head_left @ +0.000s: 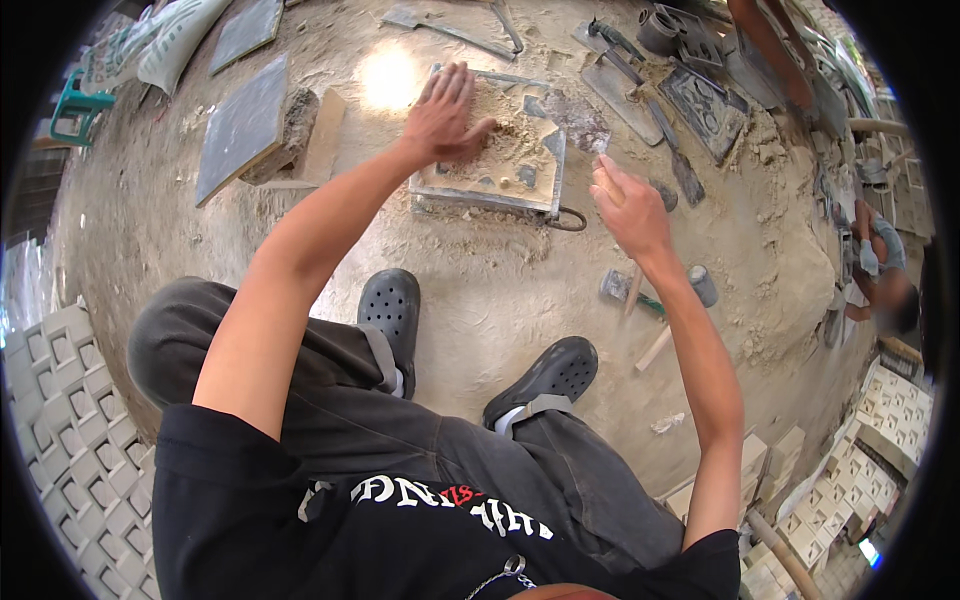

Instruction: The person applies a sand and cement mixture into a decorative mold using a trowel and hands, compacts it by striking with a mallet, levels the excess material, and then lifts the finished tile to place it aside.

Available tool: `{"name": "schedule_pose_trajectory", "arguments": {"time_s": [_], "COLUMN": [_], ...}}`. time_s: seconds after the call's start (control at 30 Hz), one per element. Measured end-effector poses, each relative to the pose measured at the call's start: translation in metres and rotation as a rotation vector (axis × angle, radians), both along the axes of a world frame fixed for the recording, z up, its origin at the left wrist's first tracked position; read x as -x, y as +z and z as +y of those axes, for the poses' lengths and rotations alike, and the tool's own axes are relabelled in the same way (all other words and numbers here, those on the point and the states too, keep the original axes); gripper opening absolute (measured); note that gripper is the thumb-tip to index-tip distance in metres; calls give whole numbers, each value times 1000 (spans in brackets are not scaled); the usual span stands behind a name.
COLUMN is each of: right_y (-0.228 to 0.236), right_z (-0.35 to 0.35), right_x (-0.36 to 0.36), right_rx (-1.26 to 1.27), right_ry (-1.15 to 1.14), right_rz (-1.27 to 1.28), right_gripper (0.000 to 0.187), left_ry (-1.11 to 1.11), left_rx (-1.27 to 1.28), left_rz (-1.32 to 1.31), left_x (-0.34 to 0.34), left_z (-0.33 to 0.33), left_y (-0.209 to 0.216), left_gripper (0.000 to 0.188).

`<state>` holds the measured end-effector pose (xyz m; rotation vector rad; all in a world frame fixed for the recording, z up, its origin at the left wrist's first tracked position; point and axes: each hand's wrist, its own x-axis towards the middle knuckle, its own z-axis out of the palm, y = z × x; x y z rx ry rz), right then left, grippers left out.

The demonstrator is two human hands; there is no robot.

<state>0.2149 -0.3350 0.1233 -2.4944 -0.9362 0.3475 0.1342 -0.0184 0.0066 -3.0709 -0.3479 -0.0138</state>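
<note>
My left hand [450,120] lies with fingers stretched over the loose tan sand [490,160] that fills a rectangular metal moulding frame [480,198] on the ground. Dark grey patches show through the sand around its border. A looped handle [569,220] sticks out at the frame's near right corner. To the right of the frame, my right hand [632,205] is closed around the handle of a trowel. The trowel's sandy blade [577,120] is somewhat blurred and reaches toward the frame's right side.
Left of the frame, a grey board [243,128] leans on a sandy block. Beyond my right hand lie a brush [687,178] and a dark patterned plate [703,110]. A hammer-like tool [632,290] rests nearer. Stacked moulded blocks [75,440] stand at left; another person [885,255] crouches at far right.
</note>
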Motion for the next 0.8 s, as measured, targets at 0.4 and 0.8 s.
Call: {"name": "schedule_pose_trajectory", "arguments": {"time_s": [0.4,0.8], "right_y": [12,-21], "right_z": [26,-24], "right_x": [19,-2], "right_rx": [-161,-293], "right_ry": [-242,-359], "right_rz": [320,381], "right_gripper": [52,55], "left_ry": [-74,-183], "left_rx": [135,186], "left_rz": [20,-77], "left_x": [-40,-103], "left_z": [-16,-76], "left_y": [-4,-8], "left_gripper": [89,91]}}
